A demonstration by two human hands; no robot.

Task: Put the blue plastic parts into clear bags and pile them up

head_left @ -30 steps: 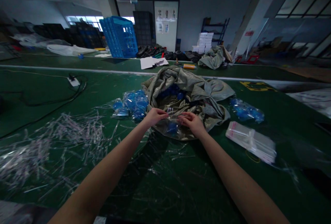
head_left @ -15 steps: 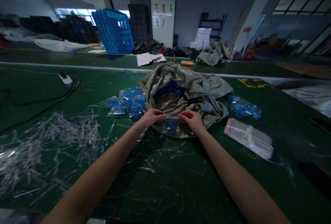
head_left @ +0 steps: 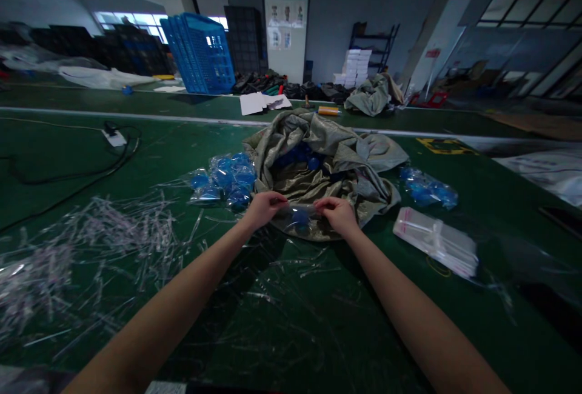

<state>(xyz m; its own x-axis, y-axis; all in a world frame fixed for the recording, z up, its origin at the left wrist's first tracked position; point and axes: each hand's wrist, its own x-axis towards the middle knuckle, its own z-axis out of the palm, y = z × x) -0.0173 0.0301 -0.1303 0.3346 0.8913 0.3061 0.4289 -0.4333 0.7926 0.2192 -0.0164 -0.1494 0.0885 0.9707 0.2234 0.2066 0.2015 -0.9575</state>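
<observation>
Between my hands hangs a clear plastic bag (head_left: 310, 222) with a round blue object (head_left: 299, 218) inside. My left hand (head_left: 266, 208) pinches its upper left edge, and my right hand (head_left: 337, 212) pinches the upper right. Just behind it lies a rumpled grey-green cloth sack (head_left: 336, 139), its mouth open toward me, with several dark blue round pieces (head_left: 313, 162) inside. Filled clear bags with blue pieces (head_left: 225, 179) are heaped left of the sack. More filled bags (head_left: 428, 188) lie to its right.
A tied stack of flat clear bags (head_left: 434, 241) lies on the green table (head_left: 291, 327) at right. Thin plastic strips (head_left: 122, 230) litter the left side, with a power strip and cable (head_left: 114, 137) beyond. Blue crates (head_left: 200, 54) stand at the back.
My hands have drawn slightly apart, my left hand moving a little to the left. The bag's top edge looks stretched wider between them.
</observation>
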